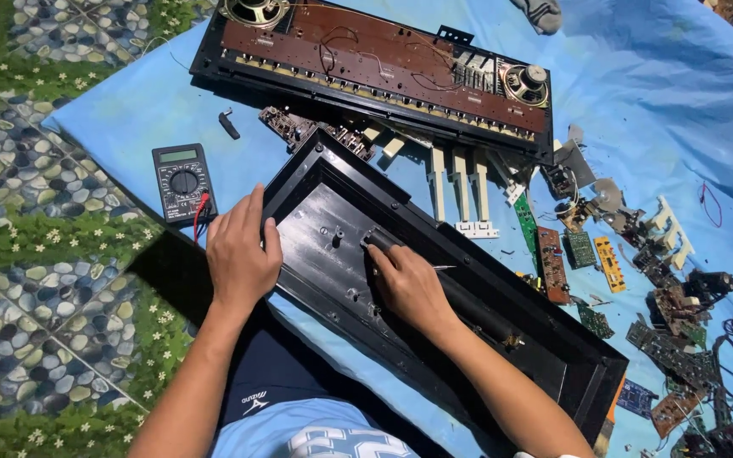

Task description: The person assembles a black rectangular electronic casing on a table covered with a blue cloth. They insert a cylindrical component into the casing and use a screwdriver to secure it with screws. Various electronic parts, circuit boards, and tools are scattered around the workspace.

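While seen from the head camera: left hand (239,254) laid flat and unclenched on the near-left rim of the black keyboard shell (332,216), grasping nothing. Right hand (407,284) inside the shell, fingers curled around a thin metal tool (443,268), tip hidden. Shell lying hollow side up on the blue cloth (129,110), multimeter (182,180) just left, opened keyboard (375,64) beyond, circuit boards (608,263) scattered right.

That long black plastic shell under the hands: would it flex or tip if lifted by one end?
The black shell looks hollow and thin-walled, so probably light and somewhat twisty. Being so long, its far end would likely sag. The left hand steadying its rim suggests it shifts easily.
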